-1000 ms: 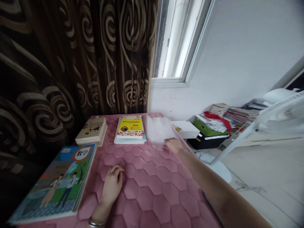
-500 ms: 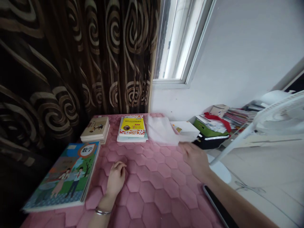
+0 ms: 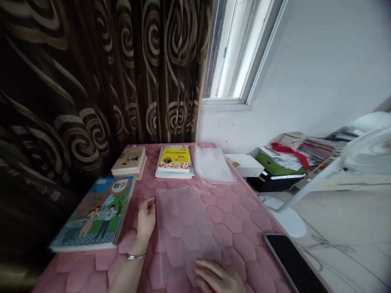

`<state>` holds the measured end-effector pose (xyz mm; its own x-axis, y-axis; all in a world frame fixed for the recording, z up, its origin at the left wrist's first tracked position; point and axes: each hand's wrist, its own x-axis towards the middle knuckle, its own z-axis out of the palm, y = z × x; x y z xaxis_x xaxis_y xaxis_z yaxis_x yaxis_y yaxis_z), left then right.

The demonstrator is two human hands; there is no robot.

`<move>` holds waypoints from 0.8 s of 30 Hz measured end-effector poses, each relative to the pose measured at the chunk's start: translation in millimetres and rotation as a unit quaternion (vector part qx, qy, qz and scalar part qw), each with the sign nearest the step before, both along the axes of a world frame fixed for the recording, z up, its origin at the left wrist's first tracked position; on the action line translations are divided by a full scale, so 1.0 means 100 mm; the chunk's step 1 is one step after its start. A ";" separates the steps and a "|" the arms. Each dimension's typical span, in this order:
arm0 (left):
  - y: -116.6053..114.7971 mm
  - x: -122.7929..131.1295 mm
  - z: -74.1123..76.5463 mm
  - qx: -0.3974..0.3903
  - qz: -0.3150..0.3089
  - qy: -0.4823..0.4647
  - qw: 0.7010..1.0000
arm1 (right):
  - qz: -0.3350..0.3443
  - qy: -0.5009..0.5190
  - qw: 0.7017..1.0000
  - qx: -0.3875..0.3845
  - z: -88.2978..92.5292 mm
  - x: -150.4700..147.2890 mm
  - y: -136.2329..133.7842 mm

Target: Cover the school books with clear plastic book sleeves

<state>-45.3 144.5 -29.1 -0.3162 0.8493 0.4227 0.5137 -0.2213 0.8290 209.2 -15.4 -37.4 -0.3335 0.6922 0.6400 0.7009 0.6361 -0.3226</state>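
Observation:
A clear plastic sheet point(image 3: 180, 228), perhaps a book cover, lies on the pink quilted surface in front of me. Beside its upper left edge rests my left hand point(image 3: 146, 219), a bracelet on the wrist. Its fingers are curled in and nothing shows inside them. My right hand point(image 3: 218, 276) is at the sheet's near edge, fingers stretched out over the plastic; the frame's bottom cuts it off. Farther back lies a stack of similar clear sheets point(image 3: 214, 165). To the left is a pile of large books topped by a colourful mathematics textbook point(image 3: 94, 213).
Small beige books point(image 3: 130, 158) and a yellow-covered book point(image 3: 175, 158) stand at the back. A phone point(image 3: 295, 260) lies along the right edge. Beyond it are a white box point(image 3: 246, 162), a crate of papers point(image 3: 279, 179) and a white fan point(image 3: 317, 179). Dark curtains point(image 3: 146, 73) hang behind.
My right hand has come back from the stack of clear sheets, bringing one sheet down in front of me. My left hand stays nearly in place, now beside that sheet. The view has shifted slightly.

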 end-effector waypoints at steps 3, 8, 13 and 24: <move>-0.10 -0.01 0.20 0.007 0.038 0.020 0.999 | -0.086 0.082 0.986 -0.119 0.12 0.20 0.17; -0.74 0.52 0.47 -0.016 -0.160 0.173 0.972 | -0.244 0.215 0.895 -0.305 0.13 0.53 0.65; -1.38 1.20 0.13 -0.133 -0.291 0.297 0.900 | -0.201 0.267 0.870 -0.362 0.07 0.49 0.82; -1.49 1.48 -0.37 -0.087 -0.175 0.260 0.946 | -0.093 0.378 0.855 -0.344 0.32 0.15 0.57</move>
<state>102.5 -4.4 -66.4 0.2098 0.9344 0.2880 0.7819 -0.3372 0.5243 224.5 41.7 -5.6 0.1515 0.9874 0.0445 0.1948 0.0143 -0.9807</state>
